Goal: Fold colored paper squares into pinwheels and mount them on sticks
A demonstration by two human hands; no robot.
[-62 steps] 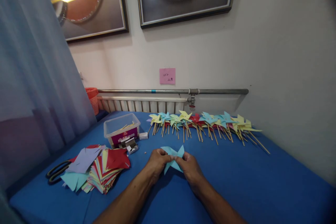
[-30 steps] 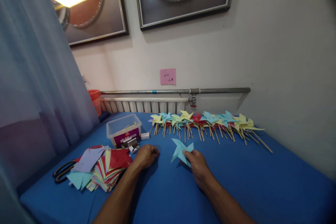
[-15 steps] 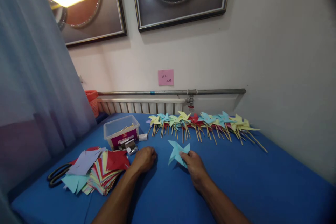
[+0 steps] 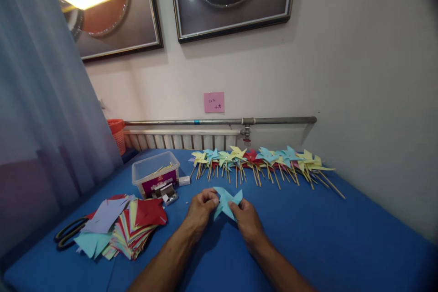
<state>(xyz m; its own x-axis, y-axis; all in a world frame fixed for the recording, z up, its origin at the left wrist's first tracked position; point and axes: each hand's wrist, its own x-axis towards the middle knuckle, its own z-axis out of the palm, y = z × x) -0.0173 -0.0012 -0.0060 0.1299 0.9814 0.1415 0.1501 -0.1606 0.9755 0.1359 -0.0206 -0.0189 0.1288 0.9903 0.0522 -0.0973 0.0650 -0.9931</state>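
A light-blue paper pinwheel (image 4: 226,202) with folded blades is pinched at its right side by my right hand (image 4: 249,221), thumb on top. At its left edge is my left hand (image 4: 201,210), thumb and fingertips pressed together. Whatever those fingertips hold, if anything, is too small to make out. To the left of that hand lies an opened small box (image 4: 167,193) with shiny bits in it, and a small white box (image 4: 184,180) sits behind it. No stick shows on the pinwheel in my hands.
Finished pinwheels on sticks (image 4: 253,159) lie in a row along the back of the blue cloth (image 4: 308,237). On the left are a clear plastic tub (image 4: 140,174) holding sticks, stacked cut paper squares (image 4: 128,232) and black-handled scissors (image 4: 68,232). A curtain (image 4: 51,77) hangs at left.
My left hand has come up and to the right from beside the small boxes, its pinched fingers now at the pinwheel. My right hand still holds the pinwheel.
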